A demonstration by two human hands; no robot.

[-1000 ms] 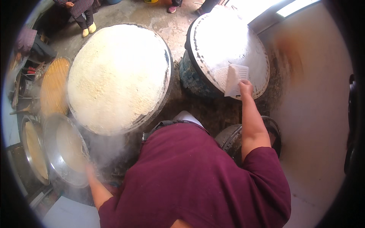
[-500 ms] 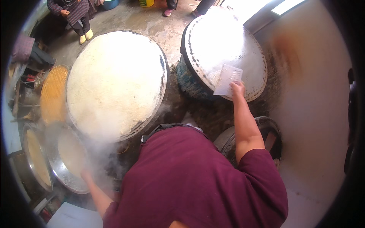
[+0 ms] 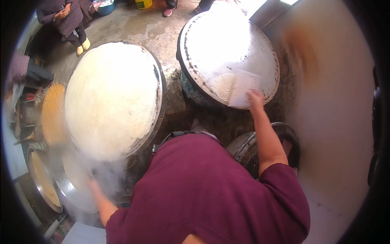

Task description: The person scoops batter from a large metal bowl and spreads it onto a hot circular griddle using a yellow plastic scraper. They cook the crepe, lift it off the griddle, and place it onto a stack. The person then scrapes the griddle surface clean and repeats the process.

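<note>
My right hand point(image 3: 255, 99) is closed on the edge of a flat white plastic scraper point(image 3: 243, 87). The scraper lies against the right round griddle point(image 3: 266, 67), near its front rim. A patch of cream-coloured batter point(image 3: 222, 86) spreads on the hot plate just left of the scraper. Low on the left, my left hand point(image 3: 94, 188) is at the right side of a metal basin point(image 3: 74, 191) with pale contents; steam and blur hide its fingers. A thin pale sheet point(image 3: 113, 93) covers most of the big left griddle point(image 3: 159, 97).
Steam drifts over the left griddle's front. Beside the basin stands another pan point(image 3: 42, 179) of pale stuff, with a yellow-brown round tray point(image 3: 53, 112) beyond. A dark round vessel point(image 3: 290, 134) sits by my right elbow. Two people point(image 3: 67, 18) point(image 3: 18, 71) stand at left, another's legs point(image 3: 170, 5) farther back.
The scraper has come down flatter against the right griddle, and the batter patch beside it shows more fully. My view has shifted slightly; my left hand remains by the basin.
</note>
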